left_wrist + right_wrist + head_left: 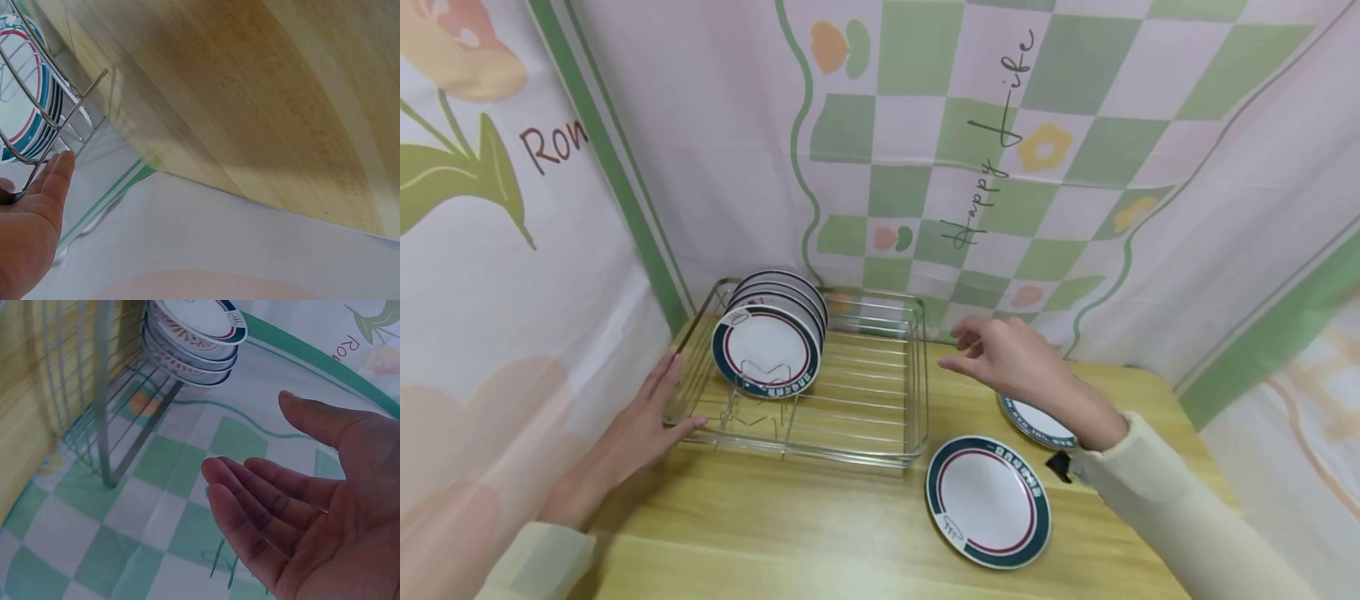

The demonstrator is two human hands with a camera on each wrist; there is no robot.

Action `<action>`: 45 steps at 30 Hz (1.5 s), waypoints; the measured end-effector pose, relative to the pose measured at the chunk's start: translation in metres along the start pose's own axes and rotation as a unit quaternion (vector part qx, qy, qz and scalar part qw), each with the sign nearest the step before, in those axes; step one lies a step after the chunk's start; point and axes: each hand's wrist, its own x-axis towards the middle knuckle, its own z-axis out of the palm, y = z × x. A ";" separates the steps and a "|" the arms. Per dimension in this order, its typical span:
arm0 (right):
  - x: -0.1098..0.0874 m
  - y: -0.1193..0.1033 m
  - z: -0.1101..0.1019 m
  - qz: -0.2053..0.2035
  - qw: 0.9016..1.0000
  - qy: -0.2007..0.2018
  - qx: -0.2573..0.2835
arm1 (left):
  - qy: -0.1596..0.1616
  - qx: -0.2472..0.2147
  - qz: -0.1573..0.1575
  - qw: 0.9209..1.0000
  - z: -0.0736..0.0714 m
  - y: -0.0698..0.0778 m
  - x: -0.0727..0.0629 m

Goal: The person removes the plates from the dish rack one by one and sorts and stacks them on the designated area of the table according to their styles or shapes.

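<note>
A wire dish rack (857, 454) stands on the wooden table. Several plates (766, 346) with green rims and a red inner ring stand upright, stacked in its left part. My left hand (636, 425) holds the rack's front left corner, fingers along the side and thumb at the front; in the left wrist view the hand (34, 231) has the corner wire between thumb and fingers. Right of the rack my right hand (1011, 354) hovers with loosely bent fingers and nothing in it. Below lies a plate (988, 500), face up; another plate (1037, 421) is partly hidden by the right forearm.
Patterned cloth (940, 167) hangs behind the table and along both sides. The rack's back edge stands close to it. A small black object (1060, 467) shows at the right sleeve's cuff. The table's wood (790, 525) shows in front of the rack.
</note>
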 end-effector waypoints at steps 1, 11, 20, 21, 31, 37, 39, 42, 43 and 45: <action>0.006 -0.004 0.001 -0.008 1.000 0.001 0.006 | 0.001 0.001 0.000 1.000 0.000 0.000 0.000; 0.056 -0.031 0.017 -0.050 0.998 -0.008 0.025 | 0.005 0.005 0.006 1.000 0.000 0.001 0.000; 0.095 -0.048 0.042 -0.088 0.995 -0.031 0.029 | 0.009 0.011 0.010 1.000 -0.001 0.001 -0.001; 0.099 -0.050 0.045 -0.092 0.995 -0.033 0.032 | 0.007 0.010 0.008 1.000 -0.001 0.000 -0.001; 0.130 -0.073 0.077 -0.141 0.989 -0.026 0.039 | 0.002 0.009 0.006 1.000 -0.001 0.000 -0.001; 0.143 -0.086 0.096 -0.123 0.989 -0.049 0.058 | 0.001 0.004 0.003 1.000 0.000 -0.001 0.000; 0.147 -0.088 0.102 -0.118 0.990 -0.055 0.062 | 0.002 0.005 0.003 1.000 0.001 -0.001 0.000; 0.153 -0.091 0.110 -0.119 0.990 -0.057 0.057 | 0.002 0.005 0.002 1.000 0.001 -0.001 0.000; 0.155 -0.092 0.112 -0.120 0.990 -0.057 0.054 | 0.002 0.005 0.001 1.000 0.000 -0.001 -0.001; 0.159 -0.094 0.116 -0.123 0.990 -0.053 0.043 | 0.001 0.004 -0.002 1.000 0.000 0.000 -0.001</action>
